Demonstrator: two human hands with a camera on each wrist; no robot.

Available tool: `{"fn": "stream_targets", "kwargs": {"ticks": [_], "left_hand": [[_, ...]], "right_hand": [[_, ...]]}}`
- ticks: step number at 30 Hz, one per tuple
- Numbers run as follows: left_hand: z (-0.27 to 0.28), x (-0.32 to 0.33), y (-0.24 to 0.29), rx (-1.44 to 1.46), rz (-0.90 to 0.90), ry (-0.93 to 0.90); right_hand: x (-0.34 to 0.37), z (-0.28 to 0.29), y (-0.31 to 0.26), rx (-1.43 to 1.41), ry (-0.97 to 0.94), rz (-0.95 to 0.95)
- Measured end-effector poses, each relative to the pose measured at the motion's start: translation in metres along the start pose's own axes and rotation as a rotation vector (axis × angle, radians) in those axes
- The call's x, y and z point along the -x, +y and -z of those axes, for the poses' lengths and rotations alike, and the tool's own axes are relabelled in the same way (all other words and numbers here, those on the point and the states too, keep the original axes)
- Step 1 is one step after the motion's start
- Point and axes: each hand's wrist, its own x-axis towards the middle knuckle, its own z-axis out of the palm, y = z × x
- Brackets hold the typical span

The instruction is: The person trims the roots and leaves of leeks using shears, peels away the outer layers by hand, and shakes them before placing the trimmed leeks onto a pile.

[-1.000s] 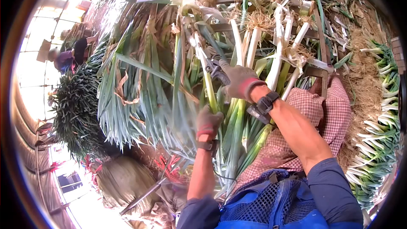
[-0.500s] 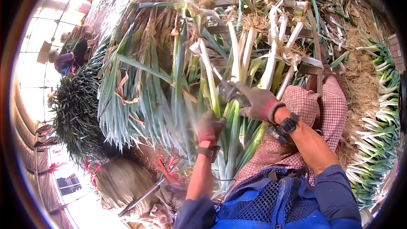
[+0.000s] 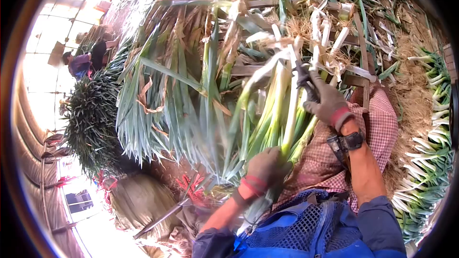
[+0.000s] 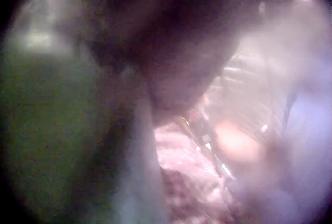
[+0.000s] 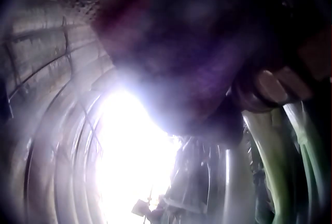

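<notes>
In the head view my gloved left hand grips a long leek low on its green part, with the white shaft and roots pointing away from me. My gloved right hand holds a black air blow gun alongside the white part of that shaft. A blurred, bent leek leans just left of it. The left wrist view shows blurred green leaf beside the dark glove. In the right wrist view the glove hides most of the blow gun, and pale leek shafts stand to its right.
A thick heap of unpeeled leeks lies left on a wooden frame. Peeled white leeks line the right edge beside a pile of roots. Checkered cloth covers my lap. Another person is at the far left.
Both hands have moved right, the left also nearer my body. A different leek is now in the left hand, and the blow gun has moved from the earlier leek to this one.
</notes>
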Motion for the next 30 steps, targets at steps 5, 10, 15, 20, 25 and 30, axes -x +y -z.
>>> {"fn": "stream_targets", "kwargs": {"ticks": [5,10,15,20,25,30], "left_hand": [[0.075,-0.119,-0.123,0.191,0.030,0.383],[0.158,-0.223,-0.202,-0.218,0.359,0.584],[0.143,-0.262,-0.254,-0.149,0.443,0.440],[0.168,-0.235,-0.180,0.096,0.562,0.247],[0.122,-0.210,-0.198,0.238,0.336,0.095],[0.076,-0.170,-0.197,0.329,0.338,0.183]], "right_hand": [[0.009,0.017,0.002,-0.193,-0.061,-0.019],[0.046,0.016,-0.030,-0.204,-0.338,0.036],[0.070,-0.009,-0.037,-0.087,-0.562,0.119],[0.062,-0.028,-0.041,-0.060,-0.625,0.156],[0.050,-0.028,-0.041,-0.098,-0.501,0.162],[0.048,-0.021,-0.049,-0.078,-0.597,0.166]]}}
